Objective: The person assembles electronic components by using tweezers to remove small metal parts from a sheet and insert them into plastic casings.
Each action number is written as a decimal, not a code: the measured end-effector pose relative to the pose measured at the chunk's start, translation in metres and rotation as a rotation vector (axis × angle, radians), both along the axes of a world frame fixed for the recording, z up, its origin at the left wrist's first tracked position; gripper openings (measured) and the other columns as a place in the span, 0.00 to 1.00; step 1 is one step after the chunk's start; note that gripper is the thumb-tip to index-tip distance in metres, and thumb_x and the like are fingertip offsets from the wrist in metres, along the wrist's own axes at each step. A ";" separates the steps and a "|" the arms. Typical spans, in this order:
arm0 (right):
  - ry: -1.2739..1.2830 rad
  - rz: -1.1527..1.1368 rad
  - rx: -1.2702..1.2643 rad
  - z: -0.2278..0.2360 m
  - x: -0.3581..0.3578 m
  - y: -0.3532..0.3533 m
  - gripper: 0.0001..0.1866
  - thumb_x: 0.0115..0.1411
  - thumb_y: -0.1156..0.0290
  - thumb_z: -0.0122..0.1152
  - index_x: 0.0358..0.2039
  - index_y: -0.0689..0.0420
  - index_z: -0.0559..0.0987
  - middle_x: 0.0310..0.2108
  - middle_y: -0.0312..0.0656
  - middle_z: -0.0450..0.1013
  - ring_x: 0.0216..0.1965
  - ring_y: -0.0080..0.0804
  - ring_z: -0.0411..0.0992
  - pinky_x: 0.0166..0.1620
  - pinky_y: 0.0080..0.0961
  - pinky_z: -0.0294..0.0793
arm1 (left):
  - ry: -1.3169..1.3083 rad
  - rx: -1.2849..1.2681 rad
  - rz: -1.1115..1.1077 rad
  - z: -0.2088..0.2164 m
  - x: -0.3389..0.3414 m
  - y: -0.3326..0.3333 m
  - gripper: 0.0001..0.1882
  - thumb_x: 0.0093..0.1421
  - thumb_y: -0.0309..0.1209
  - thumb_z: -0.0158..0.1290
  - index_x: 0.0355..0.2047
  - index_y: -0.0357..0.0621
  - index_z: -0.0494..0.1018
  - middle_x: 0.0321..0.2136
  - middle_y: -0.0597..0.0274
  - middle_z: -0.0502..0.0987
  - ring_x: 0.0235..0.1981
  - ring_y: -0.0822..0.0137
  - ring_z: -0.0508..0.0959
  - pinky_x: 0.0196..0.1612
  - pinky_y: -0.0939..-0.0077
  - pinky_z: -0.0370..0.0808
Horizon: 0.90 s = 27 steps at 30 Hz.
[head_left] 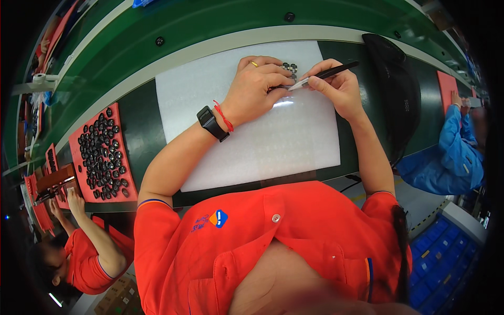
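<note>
My right hand (338,90) pinches a slim black tool (336,70) with a pale, pointed tip. Its exact kind is unclear. The tip reaches leftward to the fingers of my left hand (256,86), which are bent together around a small dark piece (274,88), mostly hidden by the fingers. Just beyond the tip, several small dark and silvery parts (290,68) lie close together. Both hands work over the far part of a white foam sheet (252,152).
Left of the sheet, a red mat (79,142) carries many round black pieces (105,157). A black bag-like object (396,100) lies to the right. Beyond runs a green belt (220,23) with a few black pieces. Co-workers sit left, in red (100,257), and right, in blue (446,152).
</note>
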State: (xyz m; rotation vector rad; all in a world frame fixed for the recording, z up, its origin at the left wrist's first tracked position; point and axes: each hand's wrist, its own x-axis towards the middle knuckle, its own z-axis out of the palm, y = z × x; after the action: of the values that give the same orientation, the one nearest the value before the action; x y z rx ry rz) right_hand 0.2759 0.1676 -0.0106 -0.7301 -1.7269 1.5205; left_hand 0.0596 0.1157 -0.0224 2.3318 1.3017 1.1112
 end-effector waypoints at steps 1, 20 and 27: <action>0.000 0.000 -0.001 -0.001 0.000 0.000 0.08 0.56 0.77 0.60 0.36 0.63 0.75 0.34 0.42 0.74 0.36 0.30 0.76 0.41 0.21 0.74 | 0.000 -0.001 0.000 0.000 0.000 0.000 0.07 0.47 0.30 0.61 0.29 0.48 0.80 0.34 0.69 0.79 0.46 0.66 0.74 0.52 0.63 0.61; 0.070 0.009 0.019 -0.003 0.002 0.004 0.08 0.58 0.79 0.57 0.38 0.65 0.72 0.35 0.47 0.75 0.36 0.29 0.75 0.40 0.22 0.76 | 0.039 0.012 -0.051 0.004 -0.004 0.000 0.08 0.50 0.33 0.59 0.31 0.47 0.80 0.35 0.68 0.78 0.46 0.66 0.73 0.53 0.64 0.61; 0.123 -0.014 0.013 -0.002 0.005 0.006 0.08 0.59 0.79 0.56 0.39 0.65 0.71 0.35 0.48 0.75 0.36 0.29 0.75 0.40 0.23 0.77 | 0.059 -0.016 -0.078 0.006 -0.005 -0.001 0.08 0.52 0.35 0.58 0.31 0.47 0.80 0.36 0.67 0.77 0.47 0.66 0.72 0.53 0.64 0.60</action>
State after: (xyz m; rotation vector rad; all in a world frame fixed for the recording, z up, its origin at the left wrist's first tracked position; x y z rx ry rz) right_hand 0.2804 0.1732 -0.0129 -0.6270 -1.6356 1.5110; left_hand 0.0542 0.1147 -0.0160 2.3994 1.2228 1.0119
